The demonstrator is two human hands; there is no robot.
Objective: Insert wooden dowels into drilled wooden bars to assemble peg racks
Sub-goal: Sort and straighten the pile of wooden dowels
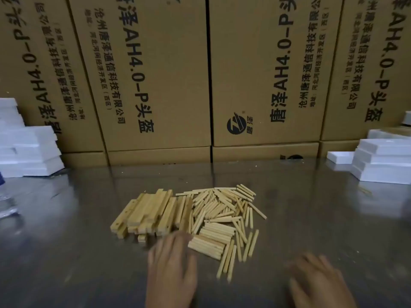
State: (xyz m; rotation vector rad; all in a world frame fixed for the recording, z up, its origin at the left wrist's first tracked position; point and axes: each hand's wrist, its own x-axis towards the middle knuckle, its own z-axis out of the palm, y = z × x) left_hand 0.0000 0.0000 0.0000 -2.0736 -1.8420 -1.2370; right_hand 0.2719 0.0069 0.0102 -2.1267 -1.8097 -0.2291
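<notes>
Dowels [224,212] are lying in a loose heap on the metal table [311,207], and nothing in view is showing one seated in a hole, so the assembly is looking, by my judgement, not yet begun: every peg and every bar is waiting to be joined. Just left of the dowels, and touching their edge, the drilled bars [146,214] are sitting in a rough stack, most of them lying parallel; small round holes are showing on the face of the bar at the far left of the stack. The dowels themselves are looking pale, slim and straight, all of much the same length. Some are resting in tidy side-by-side bundles at the near edge of the heap, while others are fanning out at odd angles to the right.

Nearer than the dowels, the left hand [172,261] is hovering palm down with its fingers spread and gripping nothing; its fingertips are reaching the near end of the bars, though blur is hiding whether they are touching. To the near right of the dowels and apart from them, the right hand [318,283] is also lying open and blurred, holding nothing.

Behind the dowels, cardboard boxes [155,85] are standing in a row, with white foam blocks [29,150] piled at either side.
</notes>
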